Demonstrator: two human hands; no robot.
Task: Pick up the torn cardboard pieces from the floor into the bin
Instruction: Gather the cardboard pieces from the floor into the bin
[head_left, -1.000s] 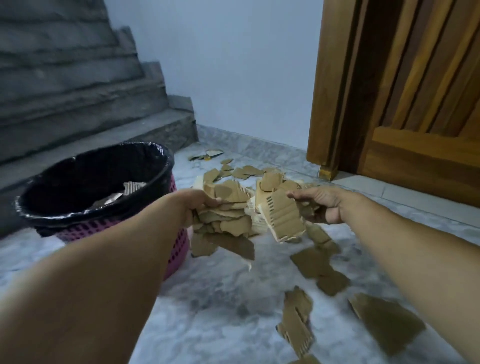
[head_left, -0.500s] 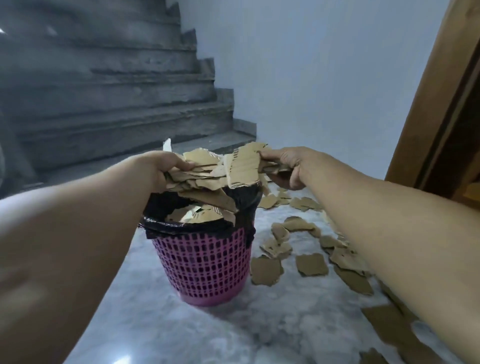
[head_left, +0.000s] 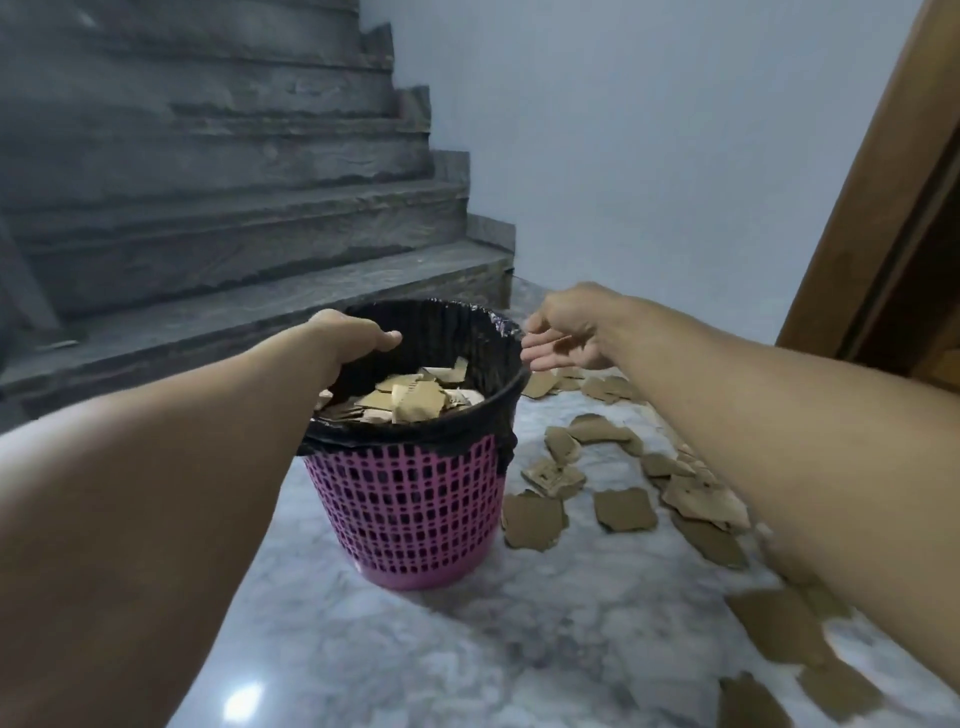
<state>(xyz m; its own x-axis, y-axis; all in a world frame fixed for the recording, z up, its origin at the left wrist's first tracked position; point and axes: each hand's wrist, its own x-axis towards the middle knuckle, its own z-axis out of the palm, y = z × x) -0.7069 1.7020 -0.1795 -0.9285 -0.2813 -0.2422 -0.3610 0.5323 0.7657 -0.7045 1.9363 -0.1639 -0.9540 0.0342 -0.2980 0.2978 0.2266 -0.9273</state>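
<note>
A pink mesh bin (head_left: 410, 514) with a black liner stands on the marble floor, and brown torn cardboard pieces (head_left: 410, 397) lie heaped inside it. My left hand (head_left: 353, 335) hovers over the bin's left rim, fingers loosely curled, holding nothing. My right hand (head_left: 566, 332) is just past the bin's right rim, fingers spread and empty. Several more torn cardboard pieces (head_left: 623, 509) are scattered on the floor to the right of the bin, some hidden under my right forearm.
Grey stone stairs (head_left: 234, 208) rise behind and left of the bin. A pale wall (head_left: 649, 156) closes the back. A wooden door frame (head_left: 883, 208) stands at the right. The marble floor (head_left: 415, 649) lies open in front of the bin.
Both hands carried a stack of cardboard pieces from the floor to above the bin and let go. The pieces now lie in the bin and both hands are empty.
</note>
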